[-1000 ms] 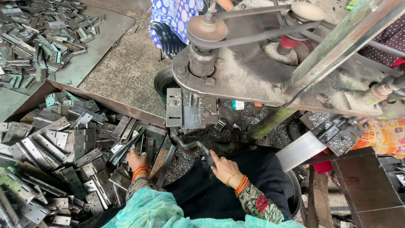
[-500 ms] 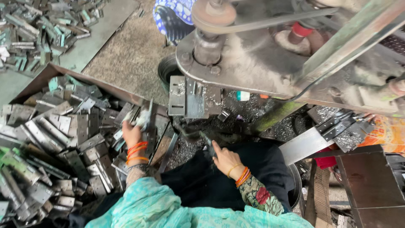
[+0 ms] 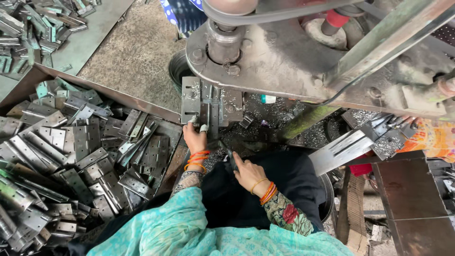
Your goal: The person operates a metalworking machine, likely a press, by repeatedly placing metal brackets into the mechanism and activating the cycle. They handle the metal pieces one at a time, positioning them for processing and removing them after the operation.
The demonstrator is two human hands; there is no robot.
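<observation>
The left hand (image 3: 195,137) holds a metal hinge (image 3: 209,111) under the big press (image 3: 303,61), fingers pinching its near edge to keep it steady. The right hand (image 3: 247,173) rests near, fingers curled.

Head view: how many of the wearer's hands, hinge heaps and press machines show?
Hands: 2 (left hand, right hand)
Hinge heaps: 2 (tray heap, far heap)
Press machine: 1
Total: 5
</observation>
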